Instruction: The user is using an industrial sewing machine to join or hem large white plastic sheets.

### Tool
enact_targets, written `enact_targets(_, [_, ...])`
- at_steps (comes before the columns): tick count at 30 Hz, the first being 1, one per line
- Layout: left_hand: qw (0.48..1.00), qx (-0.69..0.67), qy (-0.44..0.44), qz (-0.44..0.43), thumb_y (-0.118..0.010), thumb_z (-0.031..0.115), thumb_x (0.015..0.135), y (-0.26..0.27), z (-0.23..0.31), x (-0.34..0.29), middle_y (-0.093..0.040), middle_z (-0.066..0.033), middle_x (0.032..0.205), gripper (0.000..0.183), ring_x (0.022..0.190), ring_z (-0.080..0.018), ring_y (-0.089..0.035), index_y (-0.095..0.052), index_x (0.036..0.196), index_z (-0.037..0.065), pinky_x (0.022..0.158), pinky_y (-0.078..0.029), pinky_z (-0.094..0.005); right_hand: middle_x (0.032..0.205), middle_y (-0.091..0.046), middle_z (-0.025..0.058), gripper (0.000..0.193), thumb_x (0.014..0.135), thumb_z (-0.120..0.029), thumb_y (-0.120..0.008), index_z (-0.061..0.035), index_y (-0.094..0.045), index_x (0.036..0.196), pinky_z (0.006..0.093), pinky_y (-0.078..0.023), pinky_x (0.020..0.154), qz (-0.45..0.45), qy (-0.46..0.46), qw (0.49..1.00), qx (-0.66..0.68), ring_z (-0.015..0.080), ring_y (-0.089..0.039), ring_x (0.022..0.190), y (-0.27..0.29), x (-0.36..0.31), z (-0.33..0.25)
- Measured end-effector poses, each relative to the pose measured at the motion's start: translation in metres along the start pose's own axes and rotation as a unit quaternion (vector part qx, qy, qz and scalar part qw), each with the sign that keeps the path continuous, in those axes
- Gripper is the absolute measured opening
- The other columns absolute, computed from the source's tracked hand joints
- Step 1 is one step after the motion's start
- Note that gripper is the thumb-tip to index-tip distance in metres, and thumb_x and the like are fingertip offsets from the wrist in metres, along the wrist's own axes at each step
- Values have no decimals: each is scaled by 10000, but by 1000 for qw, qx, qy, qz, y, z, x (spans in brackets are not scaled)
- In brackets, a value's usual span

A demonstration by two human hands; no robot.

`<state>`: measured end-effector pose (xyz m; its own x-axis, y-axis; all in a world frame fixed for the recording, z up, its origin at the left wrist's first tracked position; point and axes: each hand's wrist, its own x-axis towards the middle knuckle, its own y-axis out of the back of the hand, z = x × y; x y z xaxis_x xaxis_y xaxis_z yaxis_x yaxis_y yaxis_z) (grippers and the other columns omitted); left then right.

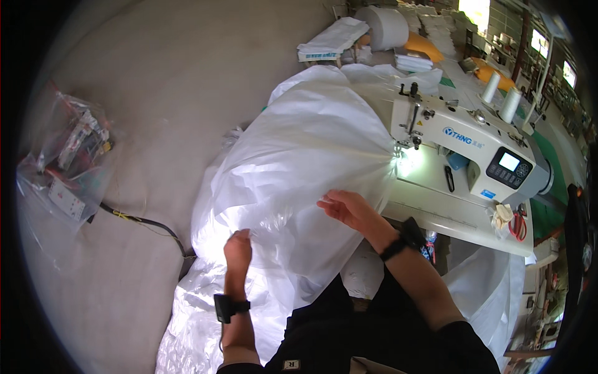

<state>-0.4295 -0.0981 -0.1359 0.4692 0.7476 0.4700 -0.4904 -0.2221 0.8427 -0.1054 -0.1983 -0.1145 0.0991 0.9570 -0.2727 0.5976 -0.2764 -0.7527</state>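
Observation:
A large white plastic sheet (299, 149) spreads in front of me, its folds drawn together at the needle of a white sewing machine (455, 128). Over the sheet's lower left part is my left hand (238, 250), closed, with the sheet's material at its fingers. My right hand (347, 209) hovers over the middle of the sheet, to the left of the machine bed. Its fingers are loosely bent and point left, with nothing plainly held. Each wrist wears a black band with a small device. A lamp lights the stitching spot.
On the machine bed lie a black thread snipper (449, 179) and red-handled scissors (517, 224). Two white thread cones (511, 105) stand behind the machine. A clear bag of parts (68, 162) and a black cable (146, 220) are at left. A white roll (383, 28) sits at the back.

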Motion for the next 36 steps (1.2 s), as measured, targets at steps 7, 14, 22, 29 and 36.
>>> enact_targets(7, [951, 292, 30, 102, -529, 85, 838, 93, -112, 32, -642, -95, 872, 168, 839, -279, -583, -656, 938, 128, 724, -455, -424, 750, -565, 17, 115, 844, -145, -636, -63, -594, 913, 216, -263, 408, -13, -73, 996, 55, 76, -339, 461, -10, 15, 58])
enact_targets(14, [863, 360, 351, 37, -424, 44, 812, 171, -217, 45, -631, -63, 1041, 314, 963, -314, -574, -613, 1056, 98, 760, -469, -453, 1096, -641, 80, 509, 890, -281, -552, 14, -457, 1294, 208, -375, 428, -280, -199, 833, -434, 73, -479, 494, -51, -72, 99])
enact_targets(22, [872, -357, -3, -336, -650, 147, 826, 69, 55, 30, -596, -160, 1179, 322, 926, -238, -616, -598, 1121, 27, 796, -487, -305, 1437, -367, 99, 727, 886, -287, -574, -248, -149, 1474, 225, -481, 510, -442, -356, 760, -318, 171, -650, 780, -89, -82, 201])
enact_targets(29, [988, 100, 113, -39, -590, 364, 863, -16, -105, 34, -644, -214, 940, 436, 834, -379, -627, -569, 1121, 14, 685, -504, -444, 798, -635, 53, 621, 888, -251, -563, -219, -288, 1444, 224, -414, 504, -293, -291, 824, -387, 78, -521, 583, -57, -84, 197])
enact_targets(36, [984, -169, 40, -32, -662, 330, 822, -48, 62, 43, -541, -230, 1201, 544, 1096, -386, -527, -504, 1241, 22, 911, -438, -435, 871, -606, 63, 435, 898, -303, -549, -38, -517, 1242, 241, -395, 469, -49, -295, 880, -368, 92, -501, 586, 5, -117, 121])
